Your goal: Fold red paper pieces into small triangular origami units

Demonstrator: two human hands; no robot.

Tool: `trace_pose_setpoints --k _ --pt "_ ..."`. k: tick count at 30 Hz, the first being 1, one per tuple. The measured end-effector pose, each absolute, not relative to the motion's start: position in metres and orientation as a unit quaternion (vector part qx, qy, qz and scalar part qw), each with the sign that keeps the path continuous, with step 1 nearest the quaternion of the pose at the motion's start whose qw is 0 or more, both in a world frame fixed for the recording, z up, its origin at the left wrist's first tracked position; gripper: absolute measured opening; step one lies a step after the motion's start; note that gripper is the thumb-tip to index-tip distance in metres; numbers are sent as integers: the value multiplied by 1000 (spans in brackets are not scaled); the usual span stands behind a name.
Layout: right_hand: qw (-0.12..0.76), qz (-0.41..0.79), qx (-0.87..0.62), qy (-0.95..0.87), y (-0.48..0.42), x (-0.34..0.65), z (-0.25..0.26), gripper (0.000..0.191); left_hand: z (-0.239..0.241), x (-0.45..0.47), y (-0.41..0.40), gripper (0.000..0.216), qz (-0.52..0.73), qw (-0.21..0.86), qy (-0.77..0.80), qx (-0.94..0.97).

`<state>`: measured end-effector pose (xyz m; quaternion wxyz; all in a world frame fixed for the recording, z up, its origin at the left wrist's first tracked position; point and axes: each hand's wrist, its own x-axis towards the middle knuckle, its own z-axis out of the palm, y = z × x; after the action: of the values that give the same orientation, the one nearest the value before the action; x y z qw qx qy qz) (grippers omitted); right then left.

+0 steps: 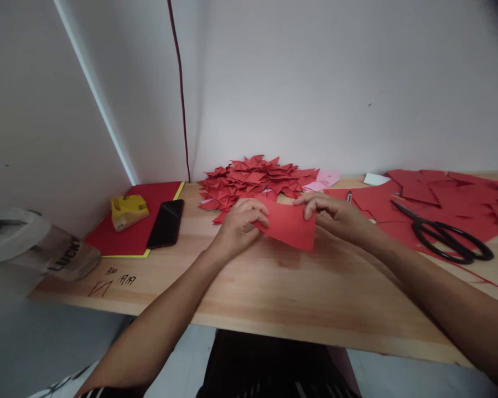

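A red sheet of paper (289, 224) is held up just above the wooden table, tilted, between my two hands. My left hand (244, 221) pinches its left side, fingers curled over the edge. At its upper right, my right hand (330, 213) grips the corner between thumb and fingers. Right behind the sheet lies a heap of folded red paper pieces (253, 179), partly hidden by my left hand and the sheet. Some pink paper (323, 179) sticks out at the heap's right side.
Black-handled scissors (444, 237) lie at right beside many cut red papers (452, 196). A marker (349, 197) and a white piece (376, 179) are near them. At left are a phone (166, 224), a yellow packet (128, 211), red card (108, 239) and a clear bottle (72, 254).
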<state>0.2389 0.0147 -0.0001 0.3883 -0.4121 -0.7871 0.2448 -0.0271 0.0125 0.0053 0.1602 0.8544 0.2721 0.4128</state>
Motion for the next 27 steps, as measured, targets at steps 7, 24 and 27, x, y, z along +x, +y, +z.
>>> trace_pose_setpoints --k 7,24,27 --pt "239 234 -419 -844 18 247 -9 13 -7 -32 15 10 244 107 327 907" --pt "192 212 -428 -857 24 253 -15 24 -17 -4 -7 23 242 169 414 861" --pt "203 235 -444 -841 22 251 -13 30 -12 -1 -6 23 221 167 446 851"
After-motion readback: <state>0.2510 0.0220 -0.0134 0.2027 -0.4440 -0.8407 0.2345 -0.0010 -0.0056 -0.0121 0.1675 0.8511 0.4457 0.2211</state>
